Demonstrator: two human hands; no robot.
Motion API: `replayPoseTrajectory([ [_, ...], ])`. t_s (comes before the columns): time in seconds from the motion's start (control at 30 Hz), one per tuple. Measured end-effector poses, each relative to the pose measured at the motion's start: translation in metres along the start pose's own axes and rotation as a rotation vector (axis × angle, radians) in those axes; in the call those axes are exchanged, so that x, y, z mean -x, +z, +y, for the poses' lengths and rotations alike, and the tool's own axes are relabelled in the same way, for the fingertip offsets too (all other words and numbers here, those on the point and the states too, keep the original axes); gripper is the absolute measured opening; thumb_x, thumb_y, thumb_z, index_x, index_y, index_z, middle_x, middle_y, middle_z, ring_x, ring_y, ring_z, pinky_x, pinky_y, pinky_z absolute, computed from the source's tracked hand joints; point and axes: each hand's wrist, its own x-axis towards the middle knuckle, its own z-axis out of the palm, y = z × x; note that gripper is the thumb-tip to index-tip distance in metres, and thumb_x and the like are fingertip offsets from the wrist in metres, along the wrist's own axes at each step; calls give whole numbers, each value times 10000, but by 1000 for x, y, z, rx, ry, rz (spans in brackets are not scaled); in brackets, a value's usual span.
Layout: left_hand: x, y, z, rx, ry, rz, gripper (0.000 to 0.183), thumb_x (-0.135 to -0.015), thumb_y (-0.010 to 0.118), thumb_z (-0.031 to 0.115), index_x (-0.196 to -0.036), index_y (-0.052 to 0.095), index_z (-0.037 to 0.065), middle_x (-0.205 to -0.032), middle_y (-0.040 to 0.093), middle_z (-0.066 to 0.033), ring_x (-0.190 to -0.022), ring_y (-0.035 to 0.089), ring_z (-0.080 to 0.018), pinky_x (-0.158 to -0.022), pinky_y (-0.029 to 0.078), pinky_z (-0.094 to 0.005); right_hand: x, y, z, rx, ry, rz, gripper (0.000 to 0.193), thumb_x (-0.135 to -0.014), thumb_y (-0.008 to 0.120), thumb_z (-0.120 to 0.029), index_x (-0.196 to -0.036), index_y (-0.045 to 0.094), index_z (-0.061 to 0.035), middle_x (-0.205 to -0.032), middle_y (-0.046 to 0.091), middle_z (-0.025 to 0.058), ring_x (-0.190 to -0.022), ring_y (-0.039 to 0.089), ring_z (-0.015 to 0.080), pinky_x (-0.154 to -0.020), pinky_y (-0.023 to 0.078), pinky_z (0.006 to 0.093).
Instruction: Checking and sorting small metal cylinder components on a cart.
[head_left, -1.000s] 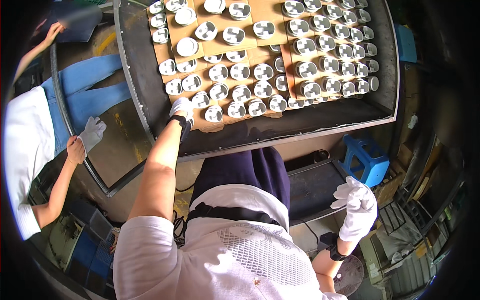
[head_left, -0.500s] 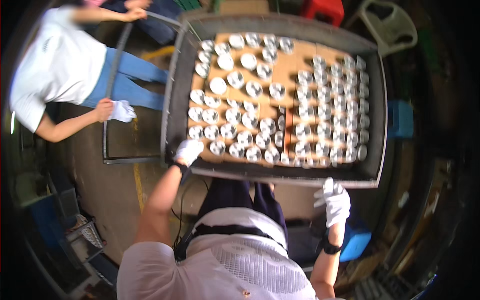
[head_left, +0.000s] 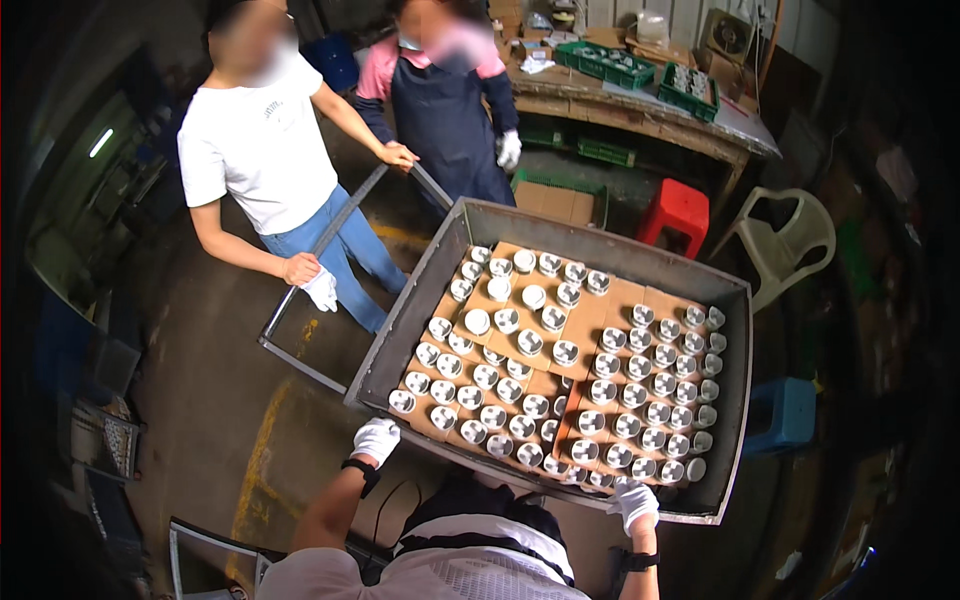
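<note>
Here, the big metal cart [head_left: 405,335] stands right ahead; it looks heavy and stiff, best held by its rim [head_left: 600,243]. The left grip [head_left: 376,441] is at the near left corner, the right grip [head_left: 636,503] on the near edge; I cannot tell how closed either is. Inside, shiny round parts [head_left: 530,343], maybe slippery, sit on brown card [head_left: 600,310]. Green crates [head_left: 686,103] on the far tabletop [head_left: 575,92] hold parts.

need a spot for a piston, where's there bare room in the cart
Bare cardboard lies between the looser pistons at upper left and the rows at right. More shows between those rows' far end and the cart's far wall. It is crowded within those rows, down to the near end by the right hand.
</note>
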Motion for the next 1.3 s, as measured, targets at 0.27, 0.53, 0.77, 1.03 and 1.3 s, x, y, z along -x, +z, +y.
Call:
replayPoseTrajectory([
  [0.27,39,4,-24,-19,-137,-106,317,-846,504,329,-884,712,93,-947,684,-181,-905,655,-378,-830,521,-453,-17,5,-8,-346,519,34,231,-920,540,-288,-932,723,-146,-928,719,83,-848,698,263,-687,552,382],
  [0.53,56,18,-35,-57,-214,-229,351,-821,494,314,-912,724,64,-982,679,-195,-950,654,-370,-855,516,-460,-19,43,-3,143,252,-64,159,-842,630,-169,-981,699,-203,-907,718,-22,-836,710,187,-611,563,341],
  [0.77,79,36,-60,21,-240,-283,365,-787,504,323,-897,723,53,-971,678,-200,-938,648,-386,-858,502,-469,-19,35,-11,55,227,-67,160,-886,570,-180,-965,710,-186,-966,726,18,-907,706,217,-681,571,359],
  [1.03,80,47,-73,15,-205,-257,360,-770,515,316,-893,721,48,-973,673,-207,-940,646,-388,-858,499,-466,-23,76,-6,65,182,19,204,-912,512,-211,-977,704,-183,-982,719,0,-898,701,221,-707,565,371],
  [1.3,87,51,-81,76,-199,-314,379,-777,524,334,-953,719,61,-1039,663,-204,-994,629,-386,-893,484,-467,-36,88,-14,67,198,-123,302,-956,442,-331,-1132,668,-236,-1161,674,-43,-987,681,204,-748,555,367],
])
